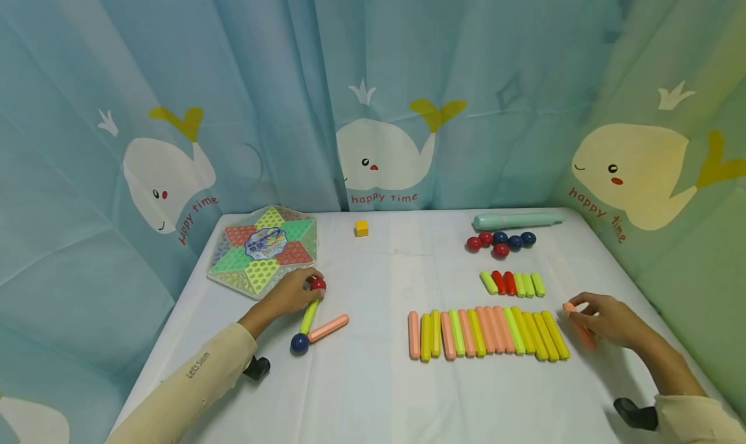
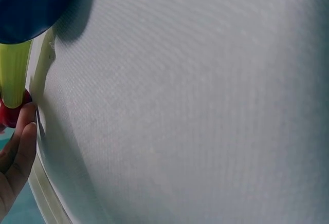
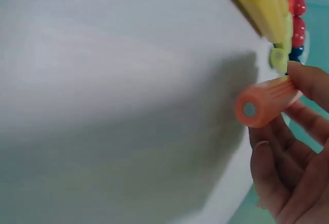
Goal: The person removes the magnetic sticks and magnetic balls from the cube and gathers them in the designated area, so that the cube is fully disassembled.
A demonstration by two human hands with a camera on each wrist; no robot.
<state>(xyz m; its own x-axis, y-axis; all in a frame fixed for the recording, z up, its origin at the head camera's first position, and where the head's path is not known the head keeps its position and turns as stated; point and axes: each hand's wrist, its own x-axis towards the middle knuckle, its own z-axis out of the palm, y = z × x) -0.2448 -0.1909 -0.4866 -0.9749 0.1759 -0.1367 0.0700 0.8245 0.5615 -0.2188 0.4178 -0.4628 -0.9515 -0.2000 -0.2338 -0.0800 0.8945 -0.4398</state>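
Note:
My left hand [image 1: 289,292] holds a red ball [image 1: 318,285] between thumb and fingers at the left of the table. From that ball a yellow-green magnetic stick [image 1: 309,316] runs down to a dark blue ball [image 1: 300,344]. A salmon-pink stick [image 1: 329,328] lies with one end at the blue ball, angled off to the right. In the left wrist view, fingertips touch the red ball [image 2: 11,115]. Over at the right, my right hand [image 1: 612,318] pinches another salmon-pink stick [image 1: 583,333]. A round metal disc shows in its end in the right wrist view.
A row of long pink, yellow and green sticks [image 1: 492,331] spans the middle right. Behind it lie short green and red sticks [image 1: 509,283], several red and blue balls [image 1: 500,250] and a mint-coloured tube [image 1: 513,221]. A star-patterned board [image 1: 232,278] and yellow cube [image 1: 361,228] sit farther left.

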